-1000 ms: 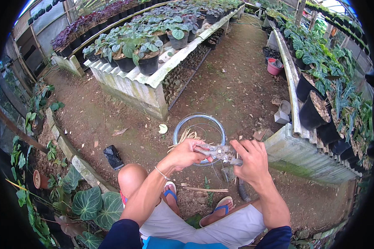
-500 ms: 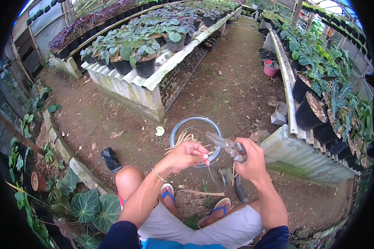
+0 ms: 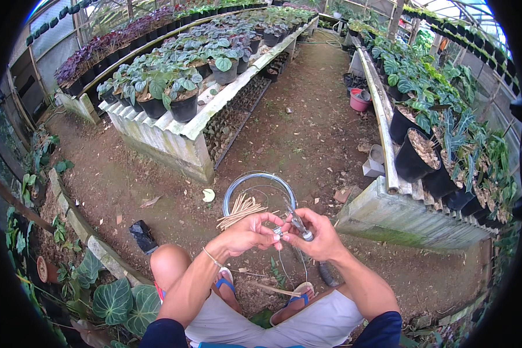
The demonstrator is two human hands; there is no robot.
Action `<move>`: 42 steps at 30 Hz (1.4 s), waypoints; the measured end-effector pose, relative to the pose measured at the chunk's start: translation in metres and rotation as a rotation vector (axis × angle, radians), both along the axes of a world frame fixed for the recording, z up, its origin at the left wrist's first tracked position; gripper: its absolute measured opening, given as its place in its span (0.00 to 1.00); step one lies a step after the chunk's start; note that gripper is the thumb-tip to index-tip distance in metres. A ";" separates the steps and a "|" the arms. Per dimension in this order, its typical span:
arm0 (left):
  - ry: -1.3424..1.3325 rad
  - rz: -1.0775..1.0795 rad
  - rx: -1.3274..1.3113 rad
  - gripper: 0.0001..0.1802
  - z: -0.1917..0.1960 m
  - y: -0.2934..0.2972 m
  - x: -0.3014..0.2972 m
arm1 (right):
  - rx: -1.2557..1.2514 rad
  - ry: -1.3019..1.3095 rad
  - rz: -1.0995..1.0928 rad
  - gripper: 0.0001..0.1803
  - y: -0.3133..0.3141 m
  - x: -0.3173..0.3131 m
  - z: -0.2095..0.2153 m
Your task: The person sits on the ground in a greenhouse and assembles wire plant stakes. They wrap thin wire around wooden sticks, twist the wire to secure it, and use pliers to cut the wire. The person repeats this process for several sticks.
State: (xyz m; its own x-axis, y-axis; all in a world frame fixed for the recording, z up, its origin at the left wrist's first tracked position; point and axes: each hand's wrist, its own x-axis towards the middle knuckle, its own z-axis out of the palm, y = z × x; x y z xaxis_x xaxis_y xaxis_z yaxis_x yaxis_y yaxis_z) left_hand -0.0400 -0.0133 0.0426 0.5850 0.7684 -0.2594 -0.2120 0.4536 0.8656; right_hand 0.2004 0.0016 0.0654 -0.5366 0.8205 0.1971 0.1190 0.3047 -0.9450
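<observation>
Both my hands meet over the dirt floor, in front of my knees. My left hand [image 3: 245,236] is closed in a pinch on a thin wire [image 3: 283,264], whose loose length hangs below the fingers. My right hand [image 3: 326,239] is wrapped round worn metal pliers [image 3: 298,223], held upright, with its fingertips touching the wire close to the left fingers. Just beyond the hands, a coil of silvery wire [image 3: 228,196] lies on the ground. A bundle of thin bamboo sticks [image 3: 238,213] rests across its left side, partly behind my left hand.
Potted plants crowd a corrugated bench [image 3: 156,136] at left and another bench [image 3: 406,214] at right. A dirt path [image 3: 298,116] runs between them. A black plastic bundle [image 3: 142,236] sits left of my knee. A dark curved handle [image 3: 327,274] lies near my right foot.
My right hand has come in to the left, bringing the pliers up against the left fingers; the pliers now stand more upright. The whole view has shifted slightly.
</observation>
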 end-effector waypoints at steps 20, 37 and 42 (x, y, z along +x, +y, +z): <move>-0.220 0.020 -0.028 0.21 -0.001 -0.002 -0.001 | -0.086 0.186 -0.043 0.22 -0.007 -0.008 -0.006; -0.028 0.155 0.279 0.19 0.005 -0.009 0.008 | -0.265 0.267 -0.077 0.21 -0.009 -0.016 0.003; 0.092 0.280 0.398 0.16 0.009 -0.016 0.019 | -0.265 0.267 -0.121 0.21 -0.011 -0.021 0.007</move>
